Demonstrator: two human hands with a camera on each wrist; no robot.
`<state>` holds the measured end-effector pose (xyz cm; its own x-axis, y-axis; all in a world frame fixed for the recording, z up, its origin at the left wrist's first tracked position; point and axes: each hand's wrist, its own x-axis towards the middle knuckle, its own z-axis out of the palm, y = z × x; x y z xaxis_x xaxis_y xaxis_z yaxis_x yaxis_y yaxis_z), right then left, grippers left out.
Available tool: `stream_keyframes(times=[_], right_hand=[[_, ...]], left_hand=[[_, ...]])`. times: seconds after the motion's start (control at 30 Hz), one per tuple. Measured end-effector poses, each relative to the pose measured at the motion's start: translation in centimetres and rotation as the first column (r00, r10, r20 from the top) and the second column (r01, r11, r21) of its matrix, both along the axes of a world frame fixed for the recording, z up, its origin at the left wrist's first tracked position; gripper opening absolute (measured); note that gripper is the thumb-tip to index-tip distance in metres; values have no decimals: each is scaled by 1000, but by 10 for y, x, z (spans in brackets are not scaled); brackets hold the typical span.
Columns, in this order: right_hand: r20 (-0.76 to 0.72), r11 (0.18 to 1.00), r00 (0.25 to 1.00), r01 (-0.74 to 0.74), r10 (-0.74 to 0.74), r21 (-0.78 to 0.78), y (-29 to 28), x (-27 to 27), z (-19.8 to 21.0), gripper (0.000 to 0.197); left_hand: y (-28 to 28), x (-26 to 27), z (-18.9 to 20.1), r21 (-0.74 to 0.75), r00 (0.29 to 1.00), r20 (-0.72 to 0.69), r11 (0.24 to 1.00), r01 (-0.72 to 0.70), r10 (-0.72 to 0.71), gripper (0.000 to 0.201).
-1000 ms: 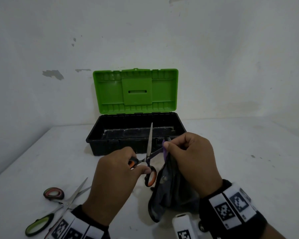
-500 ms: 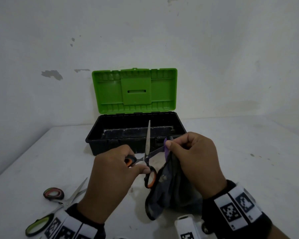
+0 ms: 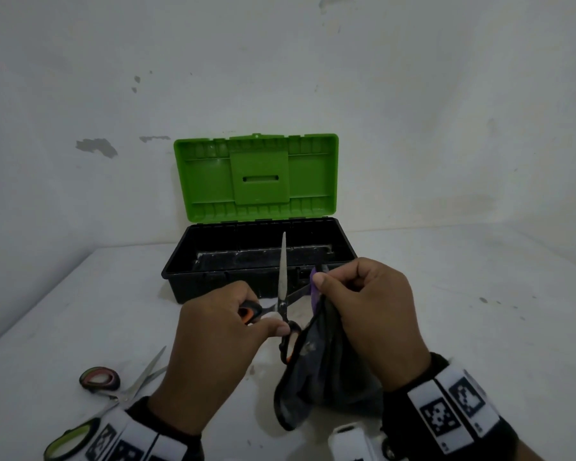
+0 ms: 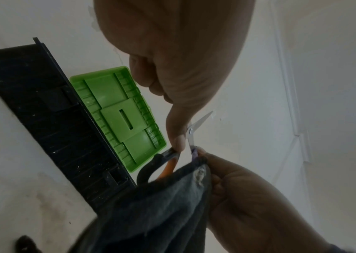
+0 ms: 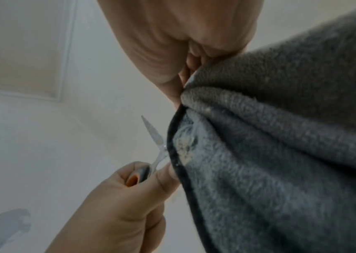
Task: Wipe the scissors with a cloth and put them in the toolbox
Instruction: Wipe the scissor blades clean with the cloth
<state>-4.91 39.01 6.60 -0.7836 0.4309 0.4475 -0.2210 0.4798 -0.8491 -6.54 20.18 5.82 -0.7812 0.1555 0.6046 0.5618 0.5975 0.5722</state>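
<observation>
My left hand (image 3: 263, 319) grips the orange-and-black handles of the scissors (image 3: 282, 271), whose blades are spread. One blade stands upright; the other slants right into the grey cloth (image 3: 326, 371). My right hand (image 3: 323, 281) pinches a fold of that cloth round this blade, and the rest hangs down to the table. In the left wrist view the scissors (image 4: 191, 135) show between my left hand's thumb and the cloth (image 4: 161, 205). The right wrist view shows the cloth (image 5: 280, 154) close up, with the bare blade (image 5: 155, 137) beside it. The black toolbox (image 3: 213, 287) stands open behind, its green lid (image 3: 256, 178) upright.
A second pair of scissors (image 3: 113, 394) with green and dark handles lies on the white table (image 3: 479, 327) at the near left, by my left wrist. A white wall rises right behind the toolbox. Bare tabletop stretches to the right.
The upright blade has swung slightly left and my left hand has shifted a little left with it. My right hand still pinches the cloth on the other blade.
</observation>
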Motion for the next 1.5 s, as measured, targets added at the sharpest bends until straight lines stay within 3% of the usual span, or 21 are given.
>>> stream_keyframes(times=[0.1, 0.23, 0.33, 0.6, 0.8, 0.97, 1.1, 1.27, 1.4, 1.5], right_hand=[[-13, 997, 998, 64, -64, -37, 7, -6, 0, 20], [-13, 1000, 1000, -1, 1, 4, -1, -1, 1, 18], [-26, 999, 999, 39, -40, -22, 8, -6, -2, 20], [-101, 994, 993, 55, -64, -92, 36, -6, 4, 17], [-137, 977, 969, -193, 204, 88, 20, 15, 7, 12], [-179, 948, 932, -303, 316, 98, 2, 12, 0, 12], [-145, 948, 938, -305, 316, 93, -11, 13, -2, 14], [-193, 985, 967, -172, 167, -8, -2, 8, -2, 14], [-169, 976, 961, -218, 220, 25, -6, 14, 1, 13], [-195, 989, 970, -147, 143, -4, -2, 10, 0, 14]], left_hand=[[2, 0, 0, -23, 1000, -24, 1000, -3, 2, 40], [0, -1, 2, 12, 1000, 5, 1000, -14, 14, 41], [2, 2, 3, 16, 1000, 18, 1000, -23, 23, 40], [-4, 2, 11, 149, 968, 243, 988, 26, -62, 44], [-10, -5, 12, 395, 857, 451, 917, 59, -249, 47], [-4, -3, 9, 509, 751, 531, 856, 86, -391, 48], [-3, -1, 10, 588, 667, 557, 802, 104, -495, 41], [-5, -1, 9, 586, 655, 561, 802, 118, -506, 41], [-7, -1, 8, 592, 630, 575, 797, 119, -522, 40], [-8, -2, 8, 594, 625, 572, 794, 131, -531, 44]])
